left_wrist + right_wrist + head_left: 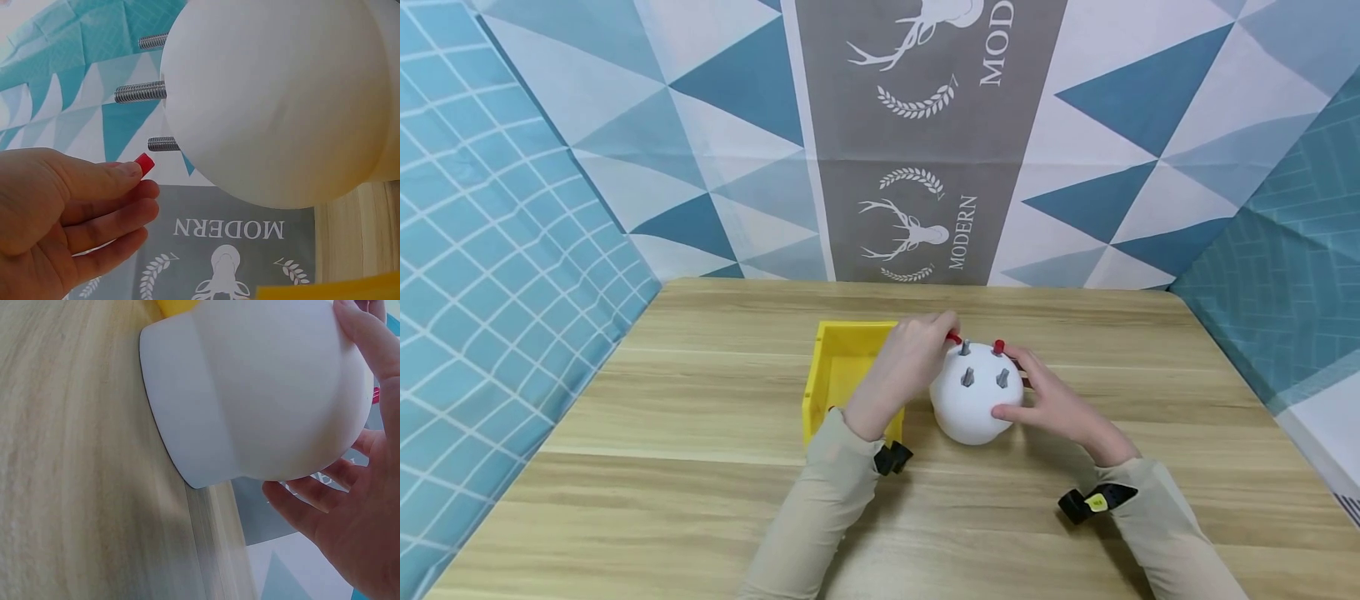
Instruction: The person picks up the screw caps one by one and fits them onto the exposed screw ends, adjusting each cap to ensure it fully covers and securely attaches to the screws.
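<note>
A white rounded body (pixel 966 421) with a wider base stands on the table, and several grey threaded studs (pixel 140 92) stick out of its top. One stud, near the right fingers, carries a red cap (pixel 998 347). My left hand (pixel 913 354) pinches another small red cap (pixel 145 164) between thumb and index finger, just beside the end of a bare stud in the left wrist view. Its other fingers are loosely bent. My right hand (pixel 1051 404) grips the white body from the right, thumb on the near side and fingers round the far side.
Left of the white body sits a yellow open box (pixel 811 400), partly hidden behind the left forearm. A bit of red shows at its near edge, by the sleeve. The wooden table (pixel 700 433) ends at a patterned cloth wall (pixel 917 133) at the back.
</note>
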Action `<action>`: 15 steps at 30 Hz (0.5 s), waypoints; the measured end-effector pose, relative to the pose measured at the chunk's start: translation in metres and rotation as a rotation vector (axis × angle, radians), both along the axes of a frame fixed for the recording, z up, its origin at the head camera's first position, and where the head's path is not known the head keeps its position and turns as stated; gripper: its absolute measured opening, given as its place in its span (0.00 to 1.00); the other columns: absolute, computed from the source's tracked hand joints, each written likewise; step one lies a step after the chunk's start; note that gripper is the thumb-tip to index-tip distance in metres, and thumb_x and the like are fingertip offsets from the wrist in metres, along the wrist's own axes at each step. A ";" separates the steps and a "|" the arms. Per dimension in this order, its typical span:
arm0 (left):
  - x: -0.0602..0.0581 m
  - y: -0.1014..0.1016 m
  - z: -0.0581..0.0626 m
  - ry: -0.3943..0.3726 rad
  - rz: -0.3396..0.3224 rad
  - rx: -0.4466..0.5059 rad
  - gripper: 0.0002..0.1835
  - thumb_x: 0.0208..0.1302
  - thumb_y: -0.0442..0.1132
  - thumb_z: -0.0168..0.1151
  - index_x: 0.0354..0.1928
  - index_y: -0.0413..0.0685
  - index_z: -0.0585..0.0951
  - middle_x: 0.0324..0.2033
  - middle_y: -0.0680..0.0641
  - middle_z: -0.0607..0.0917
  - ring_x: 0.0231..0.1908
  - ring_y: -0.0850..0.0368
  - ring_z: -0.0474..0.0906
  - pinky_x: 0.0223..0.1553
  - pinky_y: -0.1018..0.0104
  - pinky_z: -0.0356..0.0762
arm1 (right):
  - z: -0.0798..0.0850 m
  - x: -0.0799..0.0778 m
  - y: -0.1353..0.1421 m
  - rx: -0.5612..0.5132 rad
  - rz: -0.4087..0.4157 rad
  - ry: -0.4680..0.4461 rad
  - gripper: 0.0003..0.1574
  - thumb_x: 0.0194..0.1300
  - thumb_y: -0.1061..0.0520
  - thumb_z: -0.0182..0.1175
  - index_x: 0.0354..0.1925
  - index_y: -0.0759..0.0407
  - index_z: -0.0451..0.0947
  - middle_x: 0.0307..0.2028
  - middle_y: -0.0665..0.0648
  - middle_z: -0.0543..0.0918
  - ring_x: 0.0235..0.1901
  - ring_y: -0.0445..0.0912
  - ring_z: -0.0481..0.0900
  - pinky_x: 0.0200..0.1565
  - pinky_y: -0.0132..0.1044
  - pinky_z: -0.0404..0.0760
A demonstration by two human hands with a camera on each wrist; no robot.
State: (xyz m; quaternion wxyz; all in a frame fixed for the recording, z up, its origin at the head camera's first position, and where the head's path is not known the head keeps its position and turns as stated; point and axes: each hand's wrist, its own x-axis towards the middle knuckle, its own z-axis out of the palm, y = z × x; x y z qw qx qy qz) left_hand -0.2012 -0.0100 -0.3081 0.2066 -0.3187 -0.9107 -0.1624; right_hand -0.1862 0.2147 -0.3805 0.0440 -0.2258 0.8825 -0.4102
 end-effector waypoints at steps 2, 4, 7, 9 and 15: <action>0.000 0.000 0.000 -0.003 0.000 0.001 0.02 0.59 0.33 0.59 0.34 0.45 0.77 0.29 0.50 0.83 0.26 0.57 0.78 0.34 0.70 0.77 | 0.000 0.000 0.000 0.001 -0.001 0.002 0.57 0.48 0.44 0.68 0.67 0.58 0.48 0.63 0.59 0.58 0.59 0.55 0.62 0.57 0.56 0.66; -0.001 0.001 0.000 -0.006 -0.001 0.001 0.02 0.59 0.34 0.59 0.34 0.45 0.77 0.29 0.50 0.83 0.26 0.57 0.77 0.34 0.70 0.77 | 0.000 0.000 0.000 0.003 -0.002 0.003 0.56 0.48 0.44 0.68 0.67 0.58 0.48 0.63 0.59 0.58 0.59 0.55 0.62 0.57 0.56 0.66; -0.002 0.002 -0.001 -0.012 -0.002 0.001 0.02 0.59 0.34 0.59 0.35 0.46 0.77 0.29 0.50 0.82 0.26 0.57 0.76 0.33 0.71 0.76 | 0.000 0.000 0.000 0.006 -0.004 0.004 0.56 0.49 0.44 0.68 0.66 0.57 0.48 0.63 0.59 0.58 0.59 0.55 0.62 0.57 0.56 0.66; -0.002 0.003 -0.001 -0.015 -0.006 0.001 0.02 0.60 0.34 0.58 0.35 0.46 0.77 0.29 0.50 0.82 0.26 0.57 0.76 0.32 0.70 0.76 | 0.000 0.000 0.000 0.006 -0.003 0.004 0.56 0.49 0.44 0.68 0.66 0.57 0.49 0.62 0.59 0.58 0.59 0.55 0.62 0.57 0.56 0.66; -0.003 0.005 -0.003 -0.001 -0.018 0.001 0.02 0.60 0.33 0.57 0.34 0.46 0.77 0.29 0.50 0.82 0.26 0.57 0.76 0.31 0.70 0.76 | 0.000 0.000 0.000 0.009 -0.002 0.003 0.56 0.49 0.44 0.67 0.66 0.56 0.48 0.63 0.59 0.58 0.59 0.55 0.62 0.57 0.56 0.66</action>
